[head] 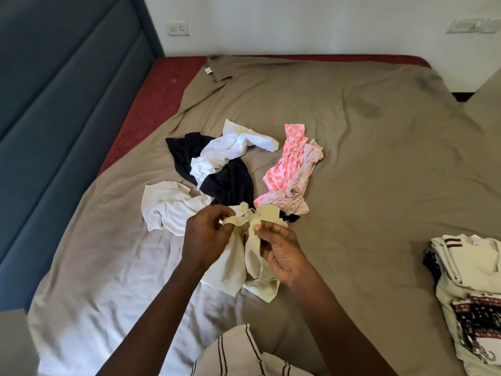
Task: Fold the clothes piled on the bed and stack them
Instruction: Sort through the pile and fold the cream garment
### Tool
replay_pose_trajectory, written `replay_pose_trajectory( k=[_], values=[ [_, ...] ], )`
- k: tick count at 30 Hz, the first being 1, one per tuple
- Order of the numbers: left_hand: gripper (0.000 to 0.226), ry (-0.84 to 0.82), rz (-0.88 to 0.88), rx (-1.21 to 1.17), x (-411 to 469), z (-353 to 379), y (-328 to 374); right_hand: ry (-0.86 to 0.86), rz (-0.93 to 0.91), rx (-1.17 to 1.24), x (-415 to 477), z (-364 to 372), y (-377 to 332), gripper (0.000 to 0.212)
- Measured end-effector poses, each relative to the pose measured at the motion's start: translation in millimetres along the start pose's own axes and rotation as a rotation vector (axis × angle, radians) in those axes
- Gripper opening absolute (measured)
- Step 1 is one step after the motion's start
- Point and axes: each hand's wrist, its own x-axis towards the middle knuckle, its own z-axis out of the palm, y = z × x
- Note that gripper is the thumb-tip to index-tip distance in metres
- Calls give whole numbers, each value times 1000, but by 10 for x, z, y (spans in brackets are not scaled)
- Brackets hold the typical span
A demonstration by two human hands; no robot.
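Hands: left hand (208,236) and right hand (282,253) each pinch the bunched top edge of a cream garment (233,270) between thumb and curled fingers. It hangs between them over the near part of the bed, just in front of the pile.
Step in hand: probably sorting out this one piece, finding its edges or straps before any fold is made.
Next move: likely to draw the hands apart so the twisted top opens, then lay the cloth flat on bare sheet. The thin fabric looks limp and should drape rather than hold a crease.
Bed (366,164): a wide mattress under a rumpled tan sheet, soft and creased, with a red edge showing along the far and left sides.
Headboard (54,109): padded blue panels with stitched channels.
Folded stack (466,267): flat, squared pieces at the right edge, off-white knit with a dark printed panel on top, well apart from the hands.
Pile (225,175): loose and crumpled in mid-bed.
White garments (168,207): two soft, wrinkled heaps.
Dark garment (230,185): navy or black, matte, lying under the upper white one.
Pink garment (287,169): a narrow, twisted piece with a small printed pattern.
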Motion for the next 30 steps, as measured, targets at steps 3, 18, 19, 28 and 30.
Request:
replay_pose_trajectory(
  k=[3,18,19,28,30],
  values=[
    [23,-97,-78,-197,-116,97,74,-25,12,40,-51,40,65,29],
    [7,-27,-68,-248,-319,257,77,135,-150,-79,-222,33,87,30],
    [6,-21,-65,-233,-314,259,75,142,-156,-98,-224,38,95,29],
    [7,33,-89,-238,-354,340,36,164,-174,-122,-243,5,133,21],
    [4,2,-71,-223,-356,345,25,167,-188,-152,-246,-22,136,22]
  ],
)
